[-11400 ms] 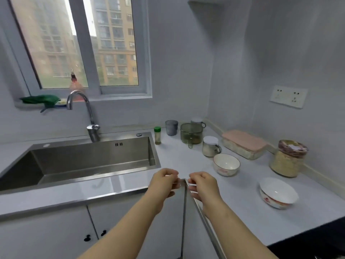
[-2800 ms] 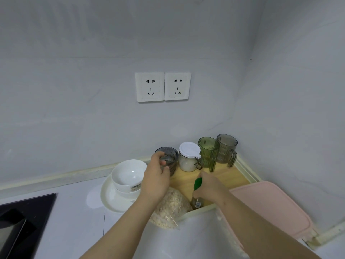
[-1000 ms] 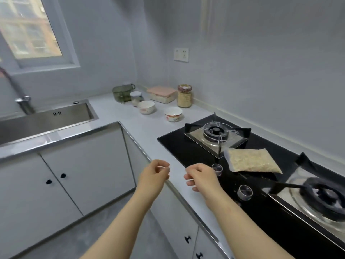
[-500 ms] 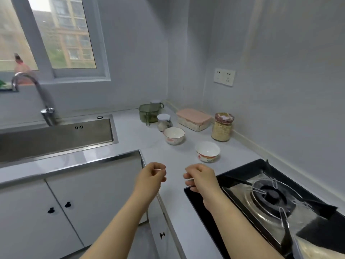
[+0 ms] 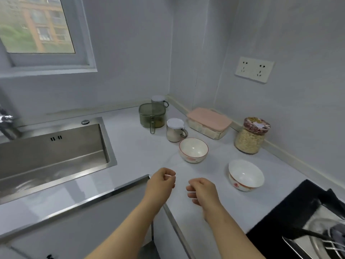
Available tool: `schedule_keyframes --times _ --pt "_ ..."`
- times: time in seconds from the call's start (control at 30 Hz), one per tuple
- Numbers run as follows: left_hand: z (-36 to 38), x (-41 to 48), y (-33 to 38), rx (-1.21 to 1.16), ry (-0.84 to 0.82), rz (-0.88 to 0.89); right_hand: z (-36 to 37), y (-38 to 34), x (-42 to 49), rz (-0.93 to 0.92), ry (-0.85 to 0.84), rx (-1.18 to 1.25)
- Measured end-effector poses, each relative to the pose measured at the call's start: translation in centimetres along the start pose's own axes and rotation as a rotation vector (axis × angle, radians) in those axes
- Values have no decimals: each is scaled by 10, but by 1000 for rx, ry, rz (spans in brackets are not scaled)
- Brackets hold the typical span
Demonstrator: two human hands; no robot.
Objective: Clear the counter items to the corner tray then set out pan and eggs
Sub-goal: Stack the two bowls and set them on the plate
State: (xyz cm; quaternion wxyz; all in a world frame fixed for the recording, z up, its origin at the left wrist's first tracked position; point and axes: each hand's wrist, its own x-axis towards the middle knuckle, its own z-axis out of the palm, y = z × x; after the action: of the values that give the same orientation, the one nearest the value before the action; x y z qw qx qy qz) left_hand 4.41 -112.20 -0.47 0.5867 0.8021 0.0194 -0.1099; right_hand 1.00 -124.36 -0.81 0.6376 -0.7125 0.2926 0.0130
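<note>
Bowls (image 5: pixel 193 149), jars (image 5: pixel 250 136), box (image 5: pixel 209 119) sit on counter (image 5: pixel 141 152); tray, pan, eggs unseen; left hand (image 5: pixel 162 184), right hand (image 5: pixel 203 190) loosely curled, empty.

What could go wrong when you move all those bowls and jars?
The far bowl sits close beside the white-lidded jar, so grabbing one might knock the other. The grain jar looks like glass and is nearly full. It may be heavy, so a one-handed grip could slip and it could smash.
</note>
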Motion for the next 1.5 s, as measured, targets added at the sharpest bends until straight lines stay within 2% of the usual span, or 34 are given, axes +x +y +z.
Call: schedule_keyframes --times 0.13,0.27,0.33,0.4,0.53,0.63,0.73,0.83,0.97,1.1,1.2,1.3,1.5 --pt "11 42 -1 104 -119 -16 1 5 30 89 135 28" --pt "27 69 -9 348 -208 43 -13 29 50 175 282 17" --pt "34 82 -10 365 -226 27 -18 38 56 201 340 6" --pt "42 95 -12 284 -245 -32 -24 41 62 198 410 49" --pt "54 120 -21 -56 -240 -227 -38 48 66 94 548 170" --pt "60 138 -14 -320 -197 -290 -49 49 70 62 658 357" --pt "68 154 -3 -441 -225 -360 -60 43 77 53 722 555" --pt "72 166 7 -437 -289 -422 -69 41 86 66 743 616" --pt "65 185 13 -302 -411 -476 -78 38 97 108 735 561" --pt "61 194 6 -219 -479 -437 -78 38 106 122 695 505" --pt "62 194 -3 -211 -460 -362 -74 34 113 122 633 496" --pt "64 190 -10 -239 -370 -294 -70 28 118 123 557 529" --pt "69 190 -5 -276 -249 -299 -71 21 125 188 478 536"
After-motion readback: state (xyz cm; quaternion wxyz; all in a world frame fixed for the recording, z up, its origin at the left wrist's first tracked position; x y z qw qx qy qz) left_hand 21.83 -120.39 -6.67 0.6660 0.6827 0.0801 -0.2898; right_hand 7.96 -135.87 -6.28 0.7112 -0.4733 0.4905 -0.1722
